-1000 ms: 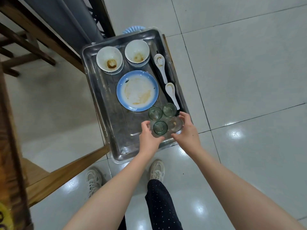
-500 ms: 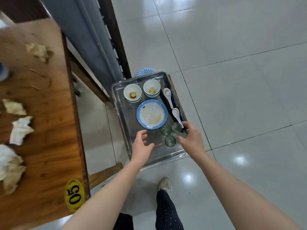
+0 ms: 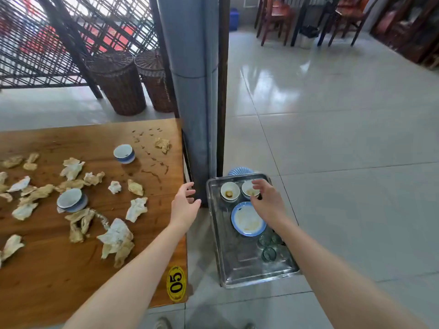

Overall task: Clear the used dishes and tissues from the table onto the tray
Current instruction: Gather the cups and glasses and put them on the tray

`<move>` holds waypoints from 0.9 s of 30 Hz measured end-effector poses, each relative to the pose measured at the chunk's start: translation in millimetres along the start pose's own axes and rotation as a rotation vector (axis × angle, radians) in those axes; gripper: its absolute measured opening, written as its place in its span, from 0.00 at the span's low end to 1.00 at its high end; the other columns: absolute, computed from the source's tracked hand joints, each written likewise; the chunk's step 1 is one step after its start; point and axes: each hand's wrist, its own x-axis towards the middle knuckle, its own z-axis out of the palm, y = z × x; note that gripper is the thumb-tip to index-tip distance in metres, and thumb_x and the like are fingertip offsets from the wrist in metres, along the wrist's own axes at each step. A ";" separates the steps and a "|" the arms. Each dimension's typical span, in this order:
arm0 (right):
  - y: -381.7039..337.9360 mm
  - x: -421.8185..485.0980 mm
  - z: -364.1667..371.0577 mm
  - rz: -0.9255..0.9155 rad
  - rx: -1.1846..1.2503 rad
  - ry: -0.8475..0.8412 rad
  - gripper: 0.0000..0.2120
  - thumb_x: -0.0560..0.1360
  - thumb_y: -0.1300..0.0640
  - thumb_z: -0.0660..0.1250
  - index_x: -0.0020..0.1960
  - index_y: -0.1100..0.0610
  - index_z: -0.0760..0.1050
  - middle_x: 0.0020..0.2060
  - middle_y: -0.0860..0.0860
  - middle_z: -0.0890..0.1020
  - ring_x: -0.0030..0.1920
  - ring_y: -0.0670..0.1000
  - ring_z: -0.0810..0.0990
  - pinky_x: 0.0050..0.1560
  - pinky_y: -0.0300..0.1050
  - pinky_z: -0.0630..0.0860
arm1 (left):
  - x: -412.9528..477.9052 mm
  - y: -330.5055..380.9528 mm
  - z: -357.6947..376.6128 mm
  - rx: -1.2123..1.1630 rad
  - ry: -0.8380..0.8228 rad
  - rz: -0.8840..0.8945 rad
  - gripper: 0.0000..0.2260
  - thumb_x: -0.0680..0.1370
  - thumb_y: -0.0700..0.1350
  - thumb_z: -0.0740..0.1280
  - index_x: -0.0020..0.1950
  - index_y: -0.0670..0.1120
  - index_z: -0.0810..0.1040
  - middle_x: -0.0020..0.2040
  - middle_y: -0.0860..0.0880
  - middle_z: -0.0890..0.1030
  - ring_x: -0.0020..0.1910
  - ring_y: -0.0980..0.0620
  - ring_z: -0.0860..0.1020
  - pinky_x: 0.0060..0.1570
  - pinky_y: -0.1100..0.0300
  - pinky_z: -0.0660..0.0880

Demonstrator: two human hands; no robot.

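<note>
Head view, left hand empty, fingers spread, just left of the tray, right hand loosely open, empty, over the tray's plate, crumpled tissues and 2 bowls well left of the tray on the table.

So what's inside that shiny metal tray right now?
The shiny metal tray holds two stained white bowls, a blue-rimmed white plate and clear greenish glasses. The right hand and forearm cover its right side, hiding anything there.

Wooden table strewn with crumpled tissues and two blue bowls; metal tray holds white bowls, plate, glasses
</note>
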 end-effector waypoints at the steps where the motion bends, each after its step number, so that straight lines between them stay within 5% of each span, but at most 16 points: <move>1: -15.9 1.8 1.4 -0.027 -0.011 0.004 0.19 0.73 0.61 0.66 0.63 0.50 0.72 0.56 0.47 0.80 0.55 0.51 0.78 0.57 0.52 0.74 | 3.2 2.7 -17.3 -0.005 0.028 0.016 0.23 0.76 0.37 0.69 0.70 0.49 0.69 0.59 0.50 0.77 0.54 0.53 0.76 0.46 0.67 0.73; 11: -174.3 4.6 61.7 -0.209 -0.015 -0.005 0.20 0.74 0.64 0.65 0.65 0.55 0.71 0.56 0.52 0.79 0.49 0.50 0.77 0.53 0.49 0.76 | 23.9 -9.7 -200.2 -0.040 0.172 0.042 0.22 0.76 0.36 0.69 0.68 0.47 0.71 0.54 0.49 0.79 0.49 0.52 0.78 0.36 0.68 0.73; 15: -220.4 -5.3 103.5 -0.265 0.009 -0.008 0.20 0.75 0.62 0.67 0.66 0.55 0.70 0.56 0.53 0.79 0.46 0.49 0.77 0.46 0.44 0.76 | 27.8 -28.3 -268.8 -0.026 0.179 0.027 0.21 0.75 0.38 0.70 0.67 0.45 0.71 0.52 0.48 0.78 0.51 0.51 0.77 0.46 0.59 0.76; 21: -251.8 -12.8 150.1 -0.285 0.014 -0.026 0.20 0.75 0.62 0.68 0.65 0.54 0.71 0.54 0.51 0.78 0.44 0.47 0.78 0.46 0.43 0.80 | 30.9 -67.7 -328.1 0.057 0.206 -0.042 0.17 0.76 0.36 0.68 0.64 0.45 0.73 0.52 0.47 0.79 0.49 0.51 0.77 0.39 0.65 0.71; 27: -243.7 -1.9 180.5 -0.247 -0.035 -0.090 0.20 0.74 0.62 0.68 0.64 0.54 0.71 0.52 0.50 0.77 0.44 0.46 0.78 0.45 0.42 0.80 | 32.3 -109.6 -336.9 0.047 0.218 -0.133 0.18 0.74 0.39 0.72 0.63 0.44 0.73 0.50 0.48 0.80 0.52 0.49 0.79 0.45 0.57 0.77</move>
